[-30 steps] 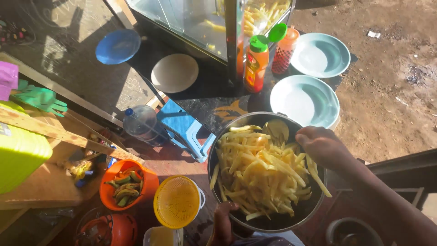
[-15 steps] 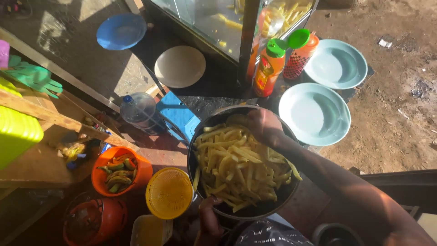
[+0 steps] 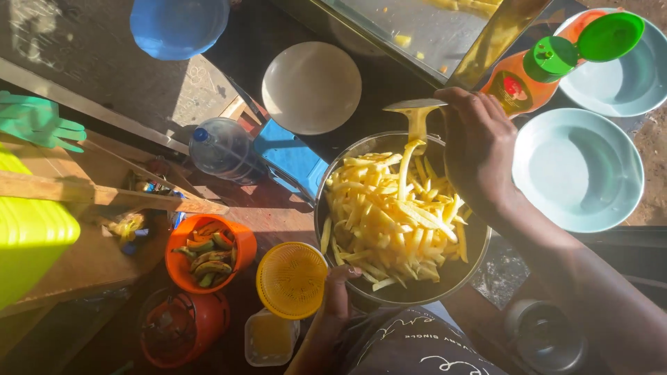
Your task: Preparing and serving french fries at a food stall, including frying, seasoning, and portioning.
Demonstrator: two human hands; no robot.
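A round metal bowl point(image 3: 467, 267) full of pale yellow potato strips point(image 3: 392, 222) sits in front of me. My left hand point(image 3: 338, 295) grips the bowl's near rim from below. My right hand point(image 3: 479, 142) is over the bowl's far edge, shut on a metal spoon point(image 3: 415, 111) that has several strips hanging from it. Past that hand stands an orange sauce bottle point(image 3: 526, 76) with a green flip cap.
Two light blue plates point(image 3: 580, 170) point(image 3: 618, 73) lie at the right, a white plate point(image 3: 311, 87) and a blue lid point(image 3: 177, 24) further off. A yellow strainer point(image 3: 292, 279), an orange bowl of green peppers point(image 3: 208, 251), a water bottle point(image 3: 222, 149) and a glass case point(image 3: 417, 31) surround the bowl.
My right hand has gone from the bowl's rim to the far side and now lifts a spoon with strips on it. The view has closed in on the bowl.
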